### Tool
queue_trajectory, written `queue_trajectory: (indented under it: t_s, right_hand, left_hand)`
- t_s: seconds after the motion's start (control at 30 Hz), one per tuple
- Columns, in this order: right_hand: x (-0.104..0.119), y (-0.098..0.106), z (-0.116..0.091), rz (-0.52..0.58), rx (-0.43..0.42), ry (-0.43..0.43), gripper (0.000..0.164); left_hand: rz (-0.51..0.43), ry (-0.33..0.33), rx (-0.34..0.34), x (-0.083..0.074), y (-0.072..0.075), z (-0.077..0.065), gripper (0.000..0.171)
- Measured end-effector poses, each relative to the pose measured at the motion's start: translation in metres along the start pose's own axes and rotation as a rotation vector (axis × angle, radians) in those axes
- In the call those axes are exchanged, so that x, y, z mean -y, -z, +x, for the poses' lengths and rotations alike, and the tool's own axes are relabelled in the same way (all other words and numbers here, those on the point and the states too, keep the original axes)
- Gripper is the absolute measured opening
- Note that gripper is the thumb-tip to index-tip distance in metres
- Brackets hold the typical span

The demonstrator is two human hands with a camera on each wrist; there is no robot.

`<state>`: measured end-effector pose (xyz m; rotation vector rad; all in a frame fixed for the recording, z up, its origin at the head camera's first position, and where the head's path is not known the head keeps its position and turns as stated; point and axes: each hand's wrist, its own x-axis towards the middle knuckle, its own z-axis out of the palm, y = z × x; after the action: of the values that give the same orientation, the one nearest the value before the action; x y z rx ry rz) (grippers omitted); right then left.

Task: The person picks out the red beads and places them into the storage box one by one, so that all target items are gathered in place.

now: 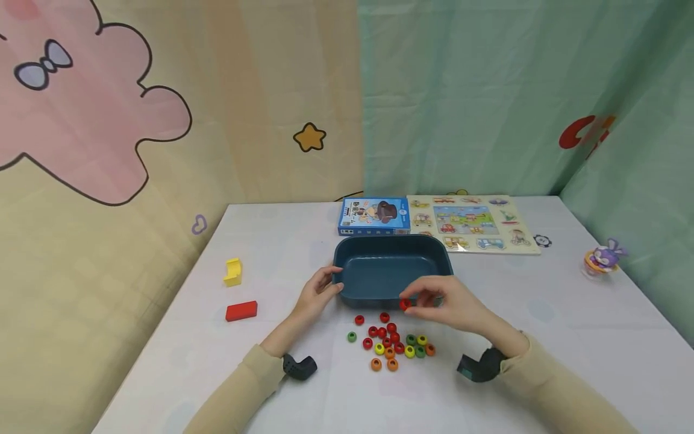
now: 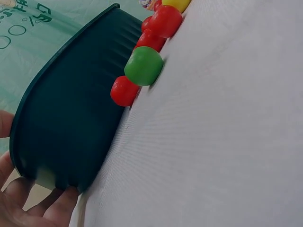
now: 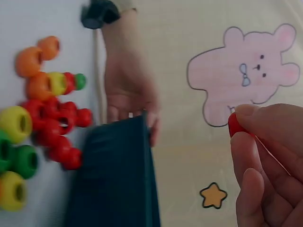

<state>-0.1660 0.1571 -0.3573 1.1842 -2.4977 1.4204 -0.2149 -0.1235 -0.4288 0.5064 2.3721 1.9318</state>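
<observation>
A dark teal tray stands in the middle of the white table. My left hand grips its left end, fingertips at the rim and side wall; the left wrist view shows those fingers against the tray's outer end. Over the tray's front right edge, my right hand pinches a red bead between thumb and fingertips. That bead shows beside the fingers in the right wrist view, partly covered by them. In front of the tray lie loose beads with holes: several red beads, green beads, yellow beads and orange beads.
Behind the tray lie a blue box and a picture puzzle board. On the left are a yellow block and a red block. A purple rabbit figure stands near the right edge. Printed curtains hang behind the table.
</observation>
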Motion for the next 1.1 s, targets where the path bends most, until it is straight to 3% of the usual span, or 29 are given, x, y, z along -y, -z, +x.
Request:
queue_trajectory:
  t_s: [0.1, 0.23, 0.37, 0.47, 0.57, 0.7, 1.1]
  right_hand:
    - [0.011, 0.013, 0.026, 0.016, -0.016, 0.023, 0.021]
    - [0.0, 0.015, 0.068, 0.073, 0.013, -0.085, 0.022]
    - [-0.039, 0.002, 0.108, 0.111, 0.087, -0.197, 0.026]
    - [-0.077, -0.011, 0.127, 0.125, 0.163, -0.23, 0.029]
    - [-0.107, -0.022, 0.138, 0.127, 0.212, -0.251, 0.027]
    - [-0.126, -0.031, 0.145, 0.113, 0.245, -0.283, 0.024]
    - [-0.139, -0.044, 0.153, -0.066, 0.329, -0.368, 0.018]
  left_hand:
    - [-0.008, -0.009, -0.002, 0.001, 0.002, -0.001, 0.036]
    - [-0.018, -0.007, -0.008, 0.004, 0.003, -0.001, 0.034]
    - [-0.026, 0.008, -0.007, 0.009, 0.002, -0.001, 0.035]
    - [-0.027, 0.015, 0.006, 0.01, 0.0, -0.001, 0.035]
    - [-0.042, 0.016, 0.003, 0.022, -0.001, 0.003, 0.035]
    - [-0.072, 0.004, -0.013, 0.038, -0.002, 0.008, 0.035]
    - [-0.061, -0.052, -0.016, 0.037, 0.001, 0.009, 0.04]
